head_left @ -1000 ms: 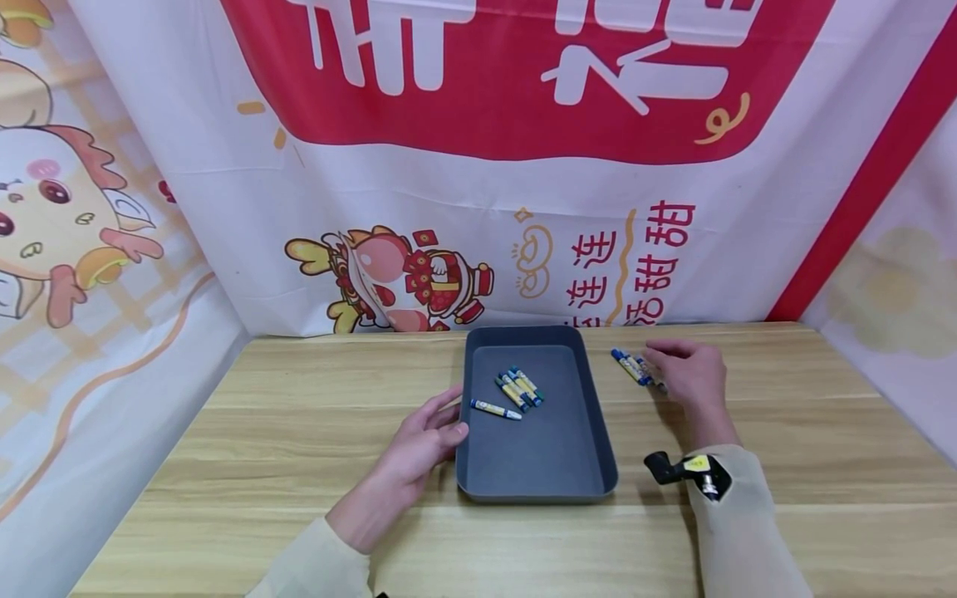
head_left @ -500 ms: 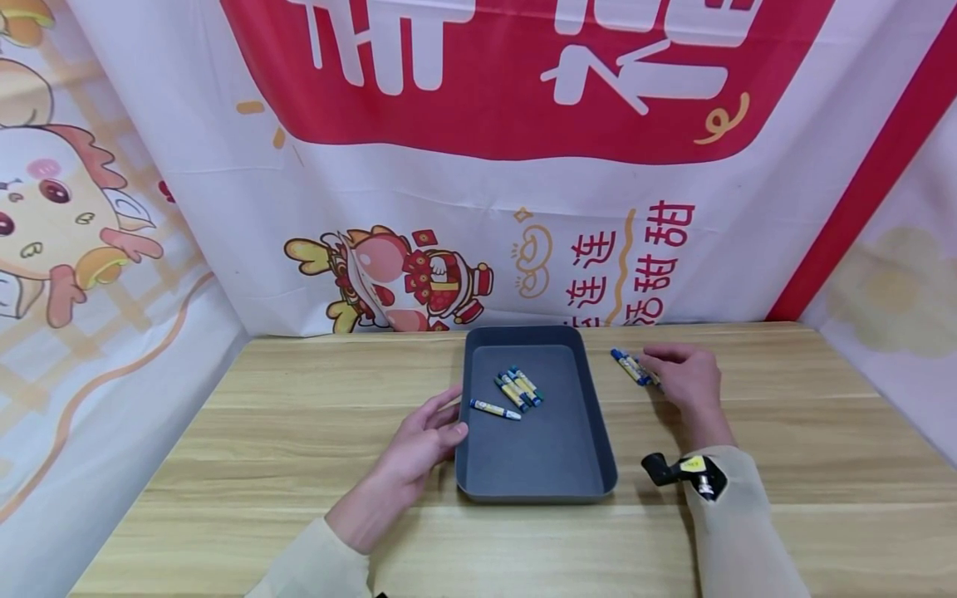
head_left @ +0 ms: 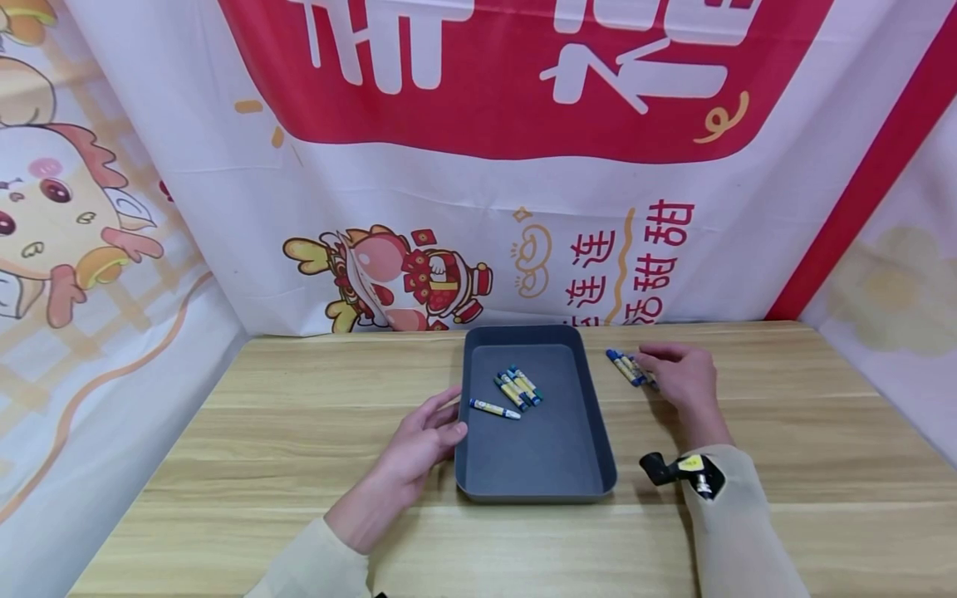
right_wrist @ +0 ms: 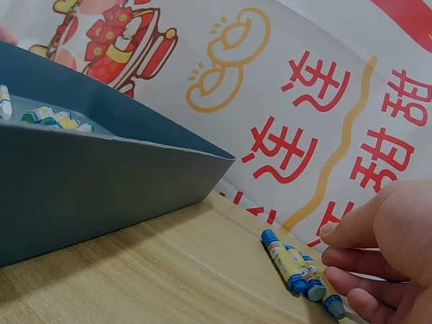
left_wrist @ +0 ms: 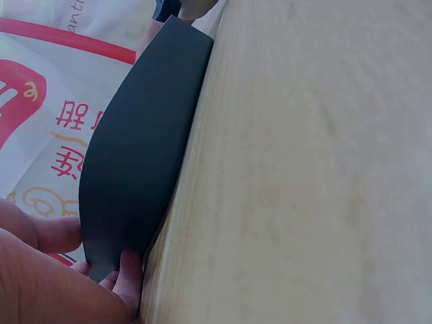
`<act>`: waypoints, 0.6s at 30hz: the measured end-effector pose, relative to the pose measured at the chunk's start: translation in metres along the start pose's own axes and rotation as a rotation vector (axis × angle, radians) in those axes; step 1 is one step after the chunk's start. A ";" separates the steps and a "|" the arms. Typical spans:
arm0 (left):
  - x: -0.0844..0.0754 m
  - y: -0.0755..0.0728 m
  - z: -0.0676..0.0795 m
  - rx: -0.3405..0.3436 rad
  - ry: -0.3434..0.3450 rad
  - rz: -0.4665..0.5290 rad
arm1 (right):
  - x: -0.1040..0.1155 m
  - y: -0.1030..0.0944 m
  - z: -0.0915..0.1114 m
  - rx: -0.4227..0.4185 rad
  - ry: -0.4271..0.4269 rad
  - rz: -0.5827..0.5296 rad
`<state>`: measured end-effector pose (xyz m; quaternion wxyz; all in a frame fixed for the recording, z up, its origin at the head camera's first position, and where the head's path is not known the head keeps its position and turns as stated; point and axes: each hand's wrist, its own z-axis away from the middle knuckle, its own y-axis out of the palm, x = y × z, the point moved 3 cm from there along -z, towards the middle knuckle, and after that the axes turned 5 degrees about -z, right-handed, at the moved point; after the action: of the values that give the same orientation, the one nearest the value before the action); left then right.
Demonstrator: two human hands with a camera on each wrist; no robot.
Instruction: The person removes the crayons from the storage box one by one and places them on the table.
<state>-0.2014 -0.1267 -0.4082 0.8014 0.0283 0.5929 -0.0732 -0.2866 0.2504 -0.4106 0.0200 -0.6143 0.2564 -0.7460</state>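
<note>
A dark grey tray [head_left: 534,465] lies on the wooden table with several crayons [head_left: 519,386] grouped inside and one white-tipped crayon [head_left: 495,409] apart near its left wall. My left hand [head_left: 422,444] holds the tray's left side, thumb at the rim and fingers [left_wrist: 128,277] against the outer wall. Right of the tray, a few blue-ended crayons [right_wrist: 287,263] lie side by side on the table. My right hand [head_left: 684,378] is at their right side, its fingers [right_wrist: 364,283] touching the outermost crayon while the thumb stands above them.
The wooden table [head_left: 299,465] reaches back to a white and red printed cloth [head_left: 478,183]. Between the tray and the loose crayons runs a narrow strip of tabletop. A black camera mount [head_left: 673,469] sits on the right sleeve.
My right hand has shifted slightly left, and the loose crayons have slid a little toward the tray with it. The left hand and tray have stayed in place.
</note>
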 end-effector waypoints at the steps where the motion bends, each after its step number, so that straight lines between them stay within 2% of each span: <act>1: 0.000 0.000 0.000 0.000 -0.002 -0.001 | 0.000 0.000 0.000 0.002 0.004 0.000; 8: 0.001 0.000 0.000 0.003 0.005 -0.002 | 0.005 -0.003 0.001 0.015 0.047 -0.055; 14: 0.001 -0.001 -0.001 0.004 -0.014 -0.002 | 0.020 -0.006 0.005 0.013 -0.005 -0.082; 18: 0.002 -0.001 -0.002 0.004 -0.014 -0.004 | 0.029 -0.006 0.009 0.022 -0.009 -0.097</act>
<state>-0.2025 -0.1278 -0.4104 0.8053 0.0281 0.5872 -0.0763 -0.2840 0.2427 -0.3809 -0.0084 -0.6292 0.2179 -0.7460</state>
